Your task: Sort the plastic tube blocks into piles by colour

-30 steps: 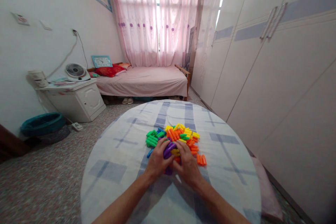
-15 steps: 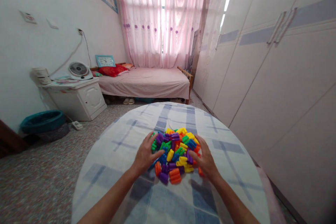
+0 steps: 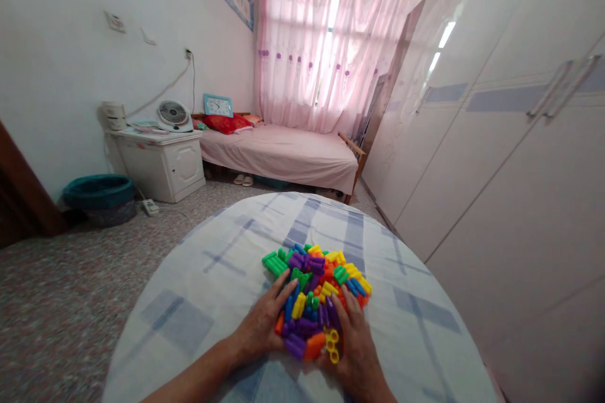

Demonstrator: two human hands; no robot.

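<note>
A heap of small plastic blocks (image 3: 316, 286) in green, purple, yellow, orange and blue lies on a round table with a white, blue-checked cloth (image 3: 208, 283). My left hand (image 3: 259, 327) rests against the near left side of the heap, fingers stretched out along the blocks. My right hand (image 3: 355, 352) lies against the near right side, fingers extended and touching the blocks. Both hands cup the near edge of the pile between them. Neither hand has a block lifted.
A bed with a pink cover (image 3: 283, 151) stands under a pink-curtained window. A white cabinet (image 3: 161, 164) with a small fan (image 3: 172, 116) is at the left, a teal basin (image 3: 99, 192) on the floor beside it. White wardrobe doors (image 3: 496, 157) run along the right.
My hands spread apart around the pile, then drew back toward me and closed in on its near edge. The blocks were stirred about, and the camera swung left and downward.
</note>
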